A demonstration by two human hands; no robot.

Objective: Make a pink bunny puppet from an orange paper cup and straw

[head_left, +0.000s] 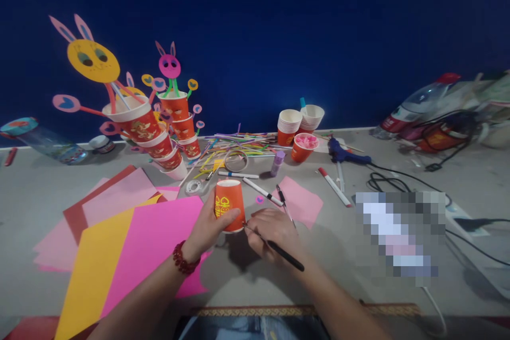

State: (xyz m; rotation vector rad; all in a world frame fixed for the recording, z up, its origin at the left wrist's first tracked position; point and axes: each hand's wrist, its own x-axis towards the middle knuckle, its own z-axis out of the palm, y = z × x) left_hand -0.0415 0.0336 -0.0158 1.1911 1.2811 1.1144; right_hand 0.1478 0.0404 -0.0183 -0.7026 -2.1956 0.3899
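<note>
Head view | right hand point(274, 231) (fingertips partly hidden) | brush point(285, 255) meets cup point(231, 203)

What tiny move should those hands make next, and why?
Perhaps ease the tip of the black-handled tool gently against the red cup, low on its side: the left hand grips the cup, and the right hand holds the tip right by that spot.
</note>
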